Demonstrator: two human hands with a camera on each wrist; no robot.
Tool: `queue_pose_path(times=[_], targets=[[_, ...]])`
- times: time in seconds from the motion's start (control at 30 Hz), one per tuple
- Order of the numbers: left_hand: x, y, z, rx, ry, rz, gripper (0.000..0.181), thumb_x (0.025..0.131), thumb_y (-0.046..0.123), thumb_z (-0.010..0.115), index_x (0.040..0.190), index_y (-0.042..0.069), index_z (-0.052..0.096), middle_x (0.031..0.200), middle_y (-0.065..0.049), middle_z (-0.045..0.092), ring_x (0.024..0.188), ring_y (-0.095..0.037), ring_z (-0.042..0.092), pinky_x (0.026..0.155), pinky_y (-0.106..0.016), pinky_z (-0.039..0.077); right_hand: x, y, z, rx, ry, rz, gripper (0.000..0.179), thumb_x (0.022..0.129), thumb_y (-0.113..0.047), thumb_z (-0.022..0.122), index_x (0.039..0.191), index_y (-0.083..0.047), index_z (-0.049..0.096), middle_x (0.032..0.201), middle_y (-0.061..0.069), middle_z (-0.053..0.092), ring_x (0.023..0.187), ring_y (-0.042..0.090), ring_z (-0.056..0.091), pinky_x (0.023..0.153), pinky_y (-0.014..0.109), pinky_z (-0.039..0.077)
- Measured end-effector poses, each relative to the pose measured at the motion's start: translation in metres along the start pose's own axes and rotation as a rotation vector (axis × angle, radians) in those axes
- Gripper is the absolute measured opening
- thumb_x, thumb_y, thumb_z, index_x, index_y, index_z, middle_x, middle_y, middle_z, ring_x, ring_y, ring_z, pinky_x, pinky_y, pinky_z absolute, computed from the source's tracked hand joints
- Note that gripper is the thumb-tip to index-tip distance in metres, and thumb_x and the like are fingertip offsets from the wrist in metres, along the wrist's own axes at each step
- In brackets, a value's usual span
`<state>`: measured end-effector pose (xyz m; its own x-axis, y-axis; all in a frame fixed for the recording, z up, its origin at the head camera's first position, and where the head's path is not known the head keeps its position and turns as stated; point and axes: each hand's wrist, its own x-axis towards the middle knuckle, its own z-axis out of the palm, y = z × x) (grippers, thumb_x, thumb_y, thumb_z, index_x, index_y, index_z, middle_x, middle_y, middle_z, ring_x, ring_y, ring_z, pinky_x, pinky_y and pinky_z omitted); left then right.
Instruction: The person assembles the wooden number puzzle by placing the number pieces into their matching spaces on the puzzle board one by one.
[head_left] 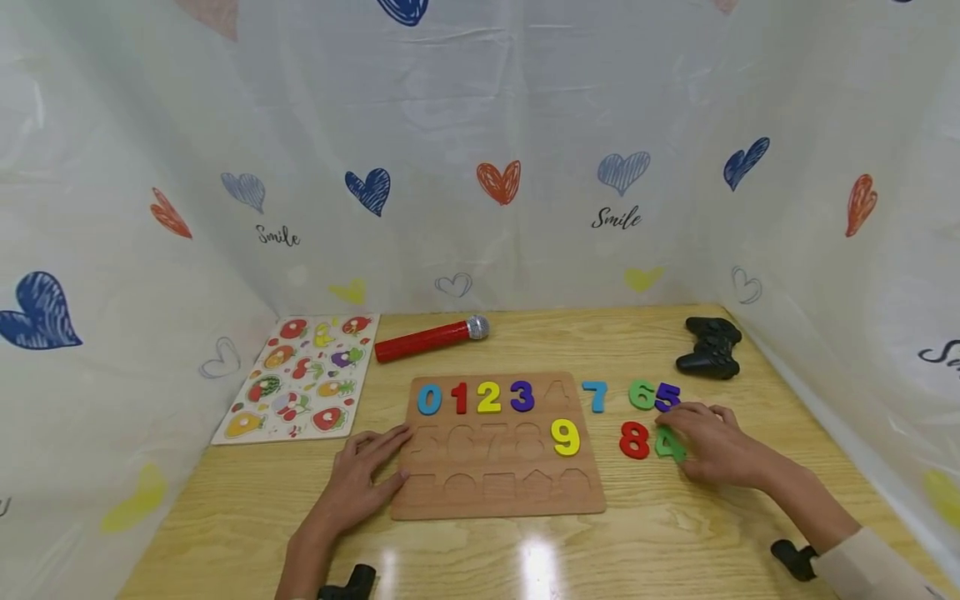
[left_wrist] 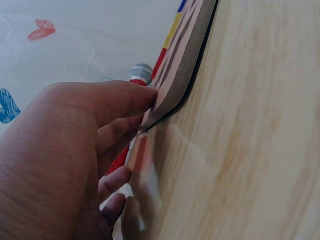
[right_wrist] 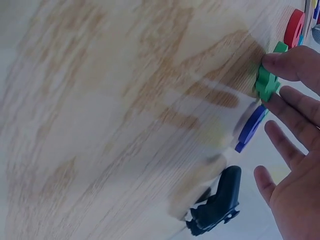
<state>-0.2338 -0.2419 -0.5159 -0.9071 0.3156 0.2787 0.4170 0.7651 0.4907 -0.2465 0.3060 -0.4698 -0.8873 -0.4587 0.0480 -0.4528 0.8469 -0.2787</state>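
A wooden number puzzle board (head_left: 487, 492) lies on the table with blue 0, red 1, yellow 2 and purple 3 along its top row and a yellow 9 (head_left: 566, 437) at the right of the second row. My left hand (head_left: 367, 479) rests at the board's left edge, fingers extended, fingertips touching it. To the right of the board, my right hand (head_left: 716, 443) pinches a green number 4 (right_wrist: 267, 80) between thumb and fingers. Around it lie a red 8 (head_left: 634, 440), a purple 5 (head_left: 667, 397), a green 6 (head_left: 642, 395) and a blue 7 (head_left: 595, 396).
A fruit picture puzzle board (head_left: 307, 379) lies at the left. Behind the number board is a red microphone (head_left: 427, 340) with a silver head. A black game controller (head_left: 709, 348) sits at the back right. White curtains (head_left: 495, 108) with hearts enclose the table.
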Motion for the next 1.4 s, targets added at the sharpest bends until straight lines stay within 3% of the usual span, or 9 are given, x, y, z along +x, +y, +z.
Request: queue_pose_path(times=[0.33, 0.77, 1.4], targets=[[0.001, -0.001, 0.0, 0.004, -0.001, 0.001, 0.056, 0.093, 0.036, 0.07, 0.146, 0.022, 0.056, 0.151, 0.002, 0.049, 0.126, -0.029, 0.039, 0.094, -0.059, 0.028, 0.005, -0.002, -0.001, -0.015, 0.028, 0.004, 0.058, 0.074, -0.019, 0.086, 0.127, -0.005, 0.066, 0.129, 0.013, 0.063, 0.127, 0.044, 0.043, 0.094, 0.067, 0.022], [0.001, -0.002, 0.002, 0.007, 0.011, 0.009, 0.056, 0.093, 0.035, 0.07, 0.145, 0.021, 0.057, 0.15, 0.002, 0.05, 0.124, -0.03, 0.04, 0.094, -0.06, 0.028, 0.02, -0.014, -0.01, 0.0, 0.109, -0.074, 0.054, 0.077, -0.015, 0.086, 0.125, -0.003, 0.066, 0.126, 0.014, 0.065, 0.125, 0.046, 0.046, 0.093, 0.067, 0.024], [0.001, -0.001, 0.001, -0.006, 0.007, 0.0, 0.055, 0.093, 0.036, 0.07, 0.145, 0.021, 0.057, 0.15, 0.003, 0.05, 0.125, -0.029, 0.039, 0.095, -0.06, 0.027, 0.045, -0.031, -0.014, -0.017, 0.104, -0.119, 0.047, 0.079, -0.015, 0.084, 0.122, -0.005, 0.067, 0.123, 0.011, 0.065, 0.124, 0.042, 0.048, 0.095, 0.068, 0.025]])
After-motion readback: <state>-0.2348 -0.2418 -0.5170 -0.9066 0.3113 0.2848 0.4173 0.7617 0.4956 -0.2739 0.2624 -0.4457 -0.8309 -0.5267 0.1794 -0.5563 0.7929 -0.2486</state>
